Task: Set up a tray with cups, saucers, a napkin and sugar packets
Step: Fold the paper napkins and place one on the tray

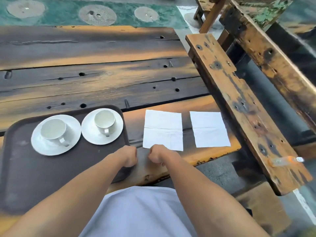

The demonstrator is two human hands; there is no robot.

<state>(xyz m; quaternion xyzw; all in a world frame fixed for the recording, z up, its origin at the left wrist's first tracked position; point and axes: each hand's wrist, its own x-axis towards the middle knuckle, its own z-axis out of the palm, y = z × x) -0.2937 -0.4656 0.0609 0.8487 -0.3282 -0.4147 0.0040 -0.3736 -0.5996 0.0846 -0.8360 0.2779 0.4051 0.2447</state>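
A dark brown tray (22,177) lies on the wooden table at the near left. On its far half stand two white saucers, each with an empty white cup: the left cup (53,130) and the right cup (104,120). Two white napkins lie flat on the table to the right of the tray, the nearer napkin (163,130) and the farther-right napkin (209,129). My left hand (129,155) is curled over the tray's right rim. My right hand (157,155) is curled at the nearer napkin's near-left corner. Nothing shows in either hand. No sugar packets are in view.
The dark plank table (95,77) stretches away behind the tray. A worn wooden bench (239,100) runs along the right side, with a small clear bottle (283,160) lying on it. A second bench stands beyond it.
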